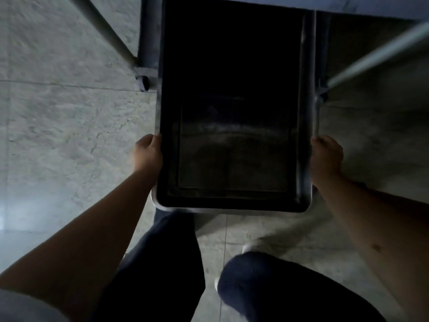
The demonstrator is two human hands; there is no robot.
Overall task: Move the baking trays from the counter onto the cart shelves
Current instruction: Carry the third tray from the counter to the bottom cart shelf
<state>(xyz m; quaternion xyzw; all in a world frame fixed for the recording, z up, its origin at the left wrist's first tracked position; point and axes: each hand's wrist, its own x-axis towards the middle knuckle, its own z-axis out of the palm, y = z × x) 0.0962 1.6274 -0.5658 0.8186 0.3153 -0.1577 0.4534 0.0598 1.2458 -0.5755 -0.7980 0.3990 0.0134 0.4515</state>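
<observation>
A dark rectangular baking tray (234,126) with a metal rim fills the middle of the view, held level low over the floor. My left hand (148,154) grips its left long edge and my right hand (325,156) grips its right long edge. The tray's far end reaches in between the cart's side rails (149,43), under a pale shelf edge (348,5) at the top of the view. The near end sticks out toward my legs. A second rim seems to show just under the near left corner, though I cannot tell if it is another tray.
Two grey cart posts slant outward, one at upper left (104,29) and one at right (376,52). A cart wheel (144,82) stands on the pale marbled tile floor (58,126). My knees in dark trousers (267,287) are bent below the tray.
</observation>
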